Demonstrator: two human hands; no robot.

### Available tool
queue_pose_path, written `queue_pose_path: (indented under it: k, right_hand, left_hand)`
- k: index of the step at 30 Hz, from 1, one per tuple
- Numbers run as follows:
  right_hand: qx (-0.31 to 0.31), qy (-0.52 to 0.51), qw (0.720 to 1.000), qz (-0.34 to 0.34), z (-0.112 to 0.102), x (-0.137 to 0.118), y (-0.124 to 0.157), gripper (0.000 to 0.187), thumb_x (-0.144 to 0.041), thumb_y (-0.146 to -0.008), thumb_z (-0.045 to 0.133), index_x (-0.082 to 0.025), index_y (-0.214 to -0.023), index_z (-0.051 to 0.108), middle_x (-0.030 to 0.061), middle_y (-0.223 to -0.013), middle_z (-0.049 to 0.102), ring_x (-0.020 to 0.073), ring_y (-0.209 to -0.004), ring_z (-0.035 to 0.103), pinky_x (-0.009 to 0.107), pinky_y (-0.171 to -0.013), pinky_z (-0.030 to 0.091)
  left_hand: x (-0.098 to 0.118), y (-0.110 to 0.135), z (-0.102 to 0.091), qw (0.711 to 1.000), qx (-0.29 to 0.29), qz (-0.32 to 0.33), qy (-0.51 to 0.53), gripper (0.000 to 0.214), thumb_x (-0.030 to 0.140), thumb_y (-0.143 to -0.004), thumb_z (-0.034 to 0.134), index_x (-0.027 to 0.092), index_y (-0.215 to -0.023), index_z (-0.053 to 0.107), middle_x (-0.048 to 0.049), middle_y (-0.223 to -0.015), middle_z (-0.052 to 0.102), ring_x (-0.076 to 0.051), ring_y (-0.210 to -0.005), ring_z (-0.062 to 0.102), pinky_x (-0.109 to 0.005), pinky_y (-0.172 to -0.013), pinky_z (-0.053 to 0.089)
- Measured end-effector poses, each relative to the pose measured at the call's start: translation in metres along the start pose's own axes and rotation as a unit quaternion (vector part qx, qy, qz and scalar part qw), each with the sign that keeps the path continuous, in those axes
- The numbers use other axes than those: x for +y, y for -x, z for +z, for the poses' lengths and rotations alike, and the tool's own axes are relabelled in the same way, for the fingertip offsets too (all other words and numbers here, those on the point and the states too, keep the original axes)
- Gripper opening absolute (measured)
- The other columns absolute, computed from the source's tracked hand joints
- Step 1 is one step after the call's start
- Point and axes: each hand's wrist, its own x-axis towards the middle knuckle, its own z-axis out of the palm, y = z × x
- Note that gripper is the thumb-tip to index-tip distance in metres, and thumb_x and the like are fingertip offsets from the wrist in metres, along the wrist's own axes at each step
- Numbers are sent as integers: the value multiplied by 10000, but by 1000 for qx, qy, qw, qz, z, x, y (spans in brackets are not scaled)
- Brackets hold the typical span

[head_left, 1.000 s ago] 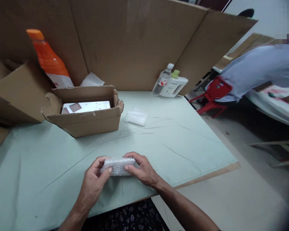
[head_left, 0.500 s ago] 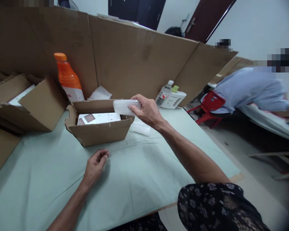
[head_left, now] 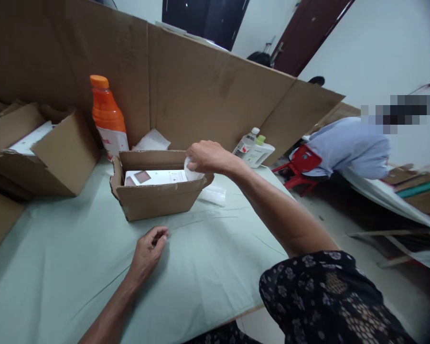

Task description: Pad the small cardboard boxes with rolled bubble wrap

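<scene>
Holding a white packet [head_left: 194, 175] at the cardboard box's [head_left: 161, 203] right end, right hand [head_left: 205, 156] above rim, palm down, arm outstretched. Grip narrow on packet, which dips below it beside the box's white carton [head_left: 165, 177]; packet's long axis hidden. Left hand [head_left: 147, 251] before the box's front wall, fingers curled to thumb, nothing seen inside.

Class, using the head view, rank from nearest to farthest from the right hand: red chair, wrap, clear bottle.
1. Wrap: in the right hand, at the right end of the box.
2. Clear bottle: beyond the hand, rightward.
3. Red chair: far right, past the bottle.
</scene>
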Motion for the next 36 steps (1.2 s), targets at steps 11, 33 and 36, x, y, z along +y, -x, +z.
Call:
queue_pose_path:
  k: [11,33,36]
  right_hand:
    - [-40,-138,989,-23,12,21,8,220,-147,-921,552,-124,-1053,726,100,-1017,756,152,-803,658,215,-611,402]
    - [23,-50,998,15,28,8,-12,298,-226,-917,605,-163,-1180,728,138,-1170,755,247,-1053,694,277,-775,476]
    - [-6,-110,994,7,15,18,-15,270,-204,-921,588,-144,-1135,741,95,-1059,769,173,-863,699,233,-690,451]
  left_hand:
    - [1,1,1,1000,-1,17,-18,374,455,-777,597,177,-987,731,-102,-928,775,-226,-834,708,-328,-724,550]
    - [1,1,1,998,2,42,-45,359,436,-779,583,184,-977,743,-86,-891,776,-204,-752,689,-294,-643,529]
    - [0,2,2,998,-3,46,-44,351,420,-774,587,187,-983,746,-84,-898,774,-201,-751,688,-281,-619,520]
